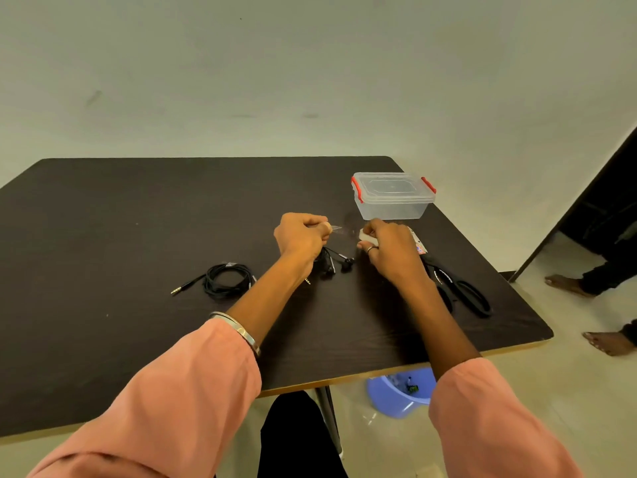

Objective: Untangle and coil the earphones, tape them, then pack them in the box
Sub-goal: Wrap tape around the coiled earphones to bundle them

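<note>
My left hand (303, 236) is curled and pinches the free end of a strip of clear tape (336, 228) above the table. My right hand (386, 246) grips the white tape roll (367, 237), a short way right of the left hand. Beneath and between the hands a black earphone set (336, 263) lies on the dark table (138, 219), partly hidden by my left wrist. A second black earphone cable (225, 281), coiled, lies to the left with its plug sticking out. The clear plastic box (393, 196) with red clips stands closed behind my right hand.
Black scissors (463, 293) lie right of my right forearm near the table's right edge. A small printed packet (418, 243) shows behind my right hand. A blue bin (401, 393) stands on the floor under the table's front edge. Another person's bare feet (568, 286) are at the right.
</note>
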A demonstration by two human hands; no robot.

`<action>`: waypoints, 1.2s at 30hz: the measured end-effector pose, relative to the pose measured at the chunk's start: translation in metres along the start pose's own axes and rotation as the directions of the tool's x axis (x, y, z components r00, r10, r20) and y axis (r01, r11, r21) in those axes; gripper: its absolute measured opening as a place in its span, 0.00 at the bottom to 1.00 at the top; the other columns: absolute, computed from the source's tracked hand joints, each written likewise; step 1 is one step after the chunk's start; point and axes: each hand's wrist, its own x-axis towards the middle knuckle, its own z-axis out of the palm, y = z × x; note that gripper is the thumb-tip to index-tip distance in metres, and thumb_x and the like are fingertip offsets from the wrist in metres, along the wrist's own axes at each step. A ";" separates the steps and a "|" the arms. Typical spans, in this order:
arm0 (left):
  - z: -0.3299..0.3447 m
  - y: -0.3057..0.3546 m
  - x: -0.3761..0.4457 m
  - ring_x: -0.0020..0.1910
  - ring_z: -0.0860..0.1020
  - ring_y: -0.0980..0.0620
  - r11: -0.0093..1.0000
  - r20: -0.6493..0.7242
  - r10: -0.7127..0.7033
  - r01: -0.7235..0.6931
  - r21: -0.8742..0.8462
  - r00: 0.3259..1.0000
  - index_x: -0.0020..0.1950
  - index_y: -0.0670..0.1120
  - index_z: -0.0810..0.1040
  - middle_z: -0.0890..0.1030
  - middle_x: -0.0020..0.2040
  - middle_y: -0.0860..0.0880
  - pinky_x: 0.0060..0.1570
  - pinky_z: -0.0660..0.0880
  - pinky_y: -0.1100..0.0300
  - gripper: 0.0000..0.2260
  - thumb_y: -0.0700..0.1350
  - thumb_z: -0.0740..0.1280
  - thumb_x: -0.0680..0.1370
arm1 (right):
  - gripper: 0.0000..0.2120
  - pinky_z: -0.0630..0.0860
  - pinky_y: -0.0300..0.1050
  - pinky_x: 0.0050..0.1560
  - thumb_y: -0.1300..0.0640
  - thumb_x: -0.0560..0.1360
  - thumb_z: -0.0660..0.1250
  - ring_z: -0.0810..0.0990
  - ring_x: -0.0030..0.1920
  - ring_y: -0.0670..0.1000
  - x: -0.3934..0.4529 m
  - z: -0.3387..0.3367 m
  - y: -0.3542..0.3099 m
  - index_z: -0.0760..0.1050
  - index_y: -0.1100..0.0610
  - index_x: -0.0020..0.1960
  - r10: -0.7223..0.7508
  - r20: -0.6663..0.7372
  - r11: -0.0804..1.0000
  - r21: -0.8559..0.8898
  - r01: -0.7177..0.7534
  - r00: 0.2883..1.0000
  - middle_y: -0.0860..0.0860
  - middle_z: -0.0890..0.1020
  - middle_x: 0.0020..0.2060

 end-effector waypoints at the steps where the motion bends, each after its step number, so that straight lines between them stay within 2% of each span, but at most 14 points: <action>1: 0.000 0.000 0.000 0.40 0.83 0.51 1.000 0.003 0.007 -0.007 0.024 1.000 0.41 0.45 0.83 0.84 0.42 0.45 0.41 0.81 0.61 0.06 0.34 0.72 0.73 | 0.15 0.70 0.53 0.58 0.53 0.76 0.68 0.75 0.56 0.60 0.000 0.002 0.000 0.74 0.58 0.60 0.028 0.008 0.999 0.030 -0.028 1.000 0.59 0.80 0.55; 4: 0.002 -0.001 0.000 0.40 0.83 0.53 0.995 0.020 0.042 -0.044 0.090 0.999 0.37 0.47 0.81 0.84 0.42 0.46 0.41 0.81 0.62 0.09 0.34 0.71 0.73 | 0.18 0.73 0.52 0.58 0.54 0.73 0.72 0.76 0.56 0.59 0.000 0.004 0.002 0.74 0.59 0.60 0.104 0.027 0.973 0.205 -0.107 0.994 0.58 0.81 0.54; 6: 0.004 0.000 0.001 0.39 0.83 0.54 0.988 0.042 0.075 -0.080 0.133 0.996 0.38 0.47 0.81 0.84 0.41 0.47 0.42 0.81 0.63 0.08 0.35 0.71 0.74 | 0.20 0.74 0.49 0.58 0.54 0.71 0.74 0.78 0.55 0.57 -0.001 0.003 0.003 0.75 0.59 0.60 0.123 0.059 0.937 0.322 -0.135 0.991 0.57 0.81 0.53; 8: 0.004 0.001 0.002 0.39 0.83 0.56 0.977 0.069 0.115 -0.125 0.171 0.991 0.40 0.46 0.82 0.84 0.40 0.48 0.41 0.79 0.66 0.06 0.36 0.70 0.74 | 0.21 0.75 0.48 0.59 0.53 0.71 0.74 0.79 0.56 0.56 -0.005 0.000 0.004 0.76 0.59 0.60 0.099 0.074 0.927 0.356 -0.119 0.992 0.55 0.82 0.53; 11: 0.004 0.000 0.004 0.40 0.83 0.55 0.960 0.111 0.164 -0.185 0.211 0.980 0.42 0.45 0.82 0.84 0.39 0.48 0.45 0.79 0.64 0.03 0.38 0.72 0.73 | 0.20 0.73 0.51 0.59 0.52 0.72 0.73 0.77 0.57 0.58 -0.012 -0.009 0.010 0.77 0.59 0.60 0.126 -0.052 0.955 0.278 -0.107 0.991 0.56 0.82 0.55; 13: 0.004 -0.002 0.006 0.40 0.83 0.54 0.950 0.131 0.192 -0.217 0.226 0.973 0.45 0.46 0.81 0.84 0.38 0.49 0.50 0.80 0.58 0.04 0.40 0.74 0.72 | 0.15 0.73 0.55 0.58 0.52 0.73 0.72 0.77 0.57 0.59 -0.021 -0.021 0.019 0.78 0.58 0.57 0.236 -0.149 0.960 0.191 -0.206 0.960 0.56 0.82 0.53; 14: 0.005 -0.004 0.007 0.40 0.83 0.54 0.941 0.137 0.207 -0.236 0.244 0.969 0.46 0.47 0.81 0.84 0.37 0.49 0.51 0.79 0.57 0.06 0.41 0.74 0.72 | 0.14 0.72 0.56 0.58 0.52 0.74 0.71 0.76 0.57 0.60 -0.027 -0.028 0.025 0.78 0.57 0.56 0.295 -0.152 0.954 0.100 -0.283 0.943 0.57 0.81 0.53; 17: 0.004 -0.006 0.006 0.42 0.82 0.57 0.891 0.146 0.279 -0.313 0.329 0.949 0.52 0.46 0.81 0.83 0.38 0.51 0.53 0.77 0.59 0.10 0.42 0.74 0.72 | 0.21 0.70 0.59 0.59 0.50 0.73 0.72 0.71 0.62 0.64 -0.047 -0.044 0.038 0.73 0.60 0.60 0.495 0.008 0.858 -0.164 -0.488 0.869 0.62 0.76 0.59; 19: 0.002 -0.005 0.005 0.42 0.81 0.57 0.853 0.155 0.325 -0.360 0.378 0.933 0.55 0.46 0.81 0.84 0.39 0.51 0.52 0.77 0.60 0.11 0.43 0.73 0.73 | 0.26 0.69 0.59 0.60 0.47 0.72 0.72 0.69 0.64 0.65 -0.056 -0.047 0.043 0.70 0.61 0.62 0.580 0.103 0.808 -0.196 -0.555 0.808 0.64 0.72 0.62; 21: 0.000 -0.005 0.005 0.41 0.81 0.57 0.828 0.164 0.355 -0.391 0.402 0.920 0.55 0.46 0.81 0.84 0.39 0.52 0.52 0.78 0.59 0.11 0.43 0.73 0.73 | 0.30 0.71 0.56 0.57 0.45 0.71 0.73 0.69 0.63 0.65 -0.057 -0.049 0.046 0.69 0.63 0.64 0.599 0.159 0.800 -0.167 -0.576 0.785 0.65 0.71 0.62; 23: -0.002 -0.005 0.004 0.41 0.82 0.57 0.816 0.164 0.367 -0.402 0.415 0.915 0.54 0.47 0.81 0.84 0.39 0.52 0.53 0.78 0.57 0.11 0.43 0.73 0.73 | 0.29 0.71 0.53 0.51 0.47 0.72 0.72 0.71 0.62 0.64 -0.058 -0.055 0.046 0.68 0.64 0.64 0.589 0.193 0.808 -0.135 -0.573 0.785 0.65 0.72 0.61; 28: -0.006 -0.007 0.002 0.42 0.82 0.56 0.808 0.174 0.364 -0.403 0.430 0.915 0.54 0.48 0.82 0.83 0.37 0.53 0.56 0.78 0.51 0.12 0.44 0.74 0.72 | 0.16 0.71 0.51 0.48 0.60 0.73 0.72 0.75 0.57 0.65 -0.071 -0.063 0.043 0.72 0.65 0.57 0.518 0.128 0.852 -0.159 -0.498 0.846 0.64 0.75 0.56; 32: -0.007 -0.007 0.000 0.43 0.82 0.57 0.813 0.155 0.362 -0.393 0.430 0.919 0.52 0.52 0.83 0.84 0.38 0.56 0.57 0.75 0.46 0.10 0.46 0.74 0.71 | 0.18 0.73 0.55 0.54 0.62 0.73 0.72 0.75 0.58 0.65 -0.079 -0.063 0.034 0.70 0.64 0.60 0.526 0.076 0.844 -0.166 -0.510 0.847 0.64 0.74 0.57; 36: -0.008 -0.005 0.001 0.43 0.81 0.58 0.807 0.142 0.388 -0.410 0.424 0.911 0.49 0.55 0.83 0.82 0.35 0.59 0.57 0.75 0.46 0.09 0.49 0.75 0.69 | 0.22 0.73 0.56 0.56 0.61 0.72 0.71 0.75 0.59 0.66 -0.076 -0.066 0.030 0.69 0.64 0.62 0.544 0.051 0.827 -0.203 -0.525 0.837 0.64 0.75 0.58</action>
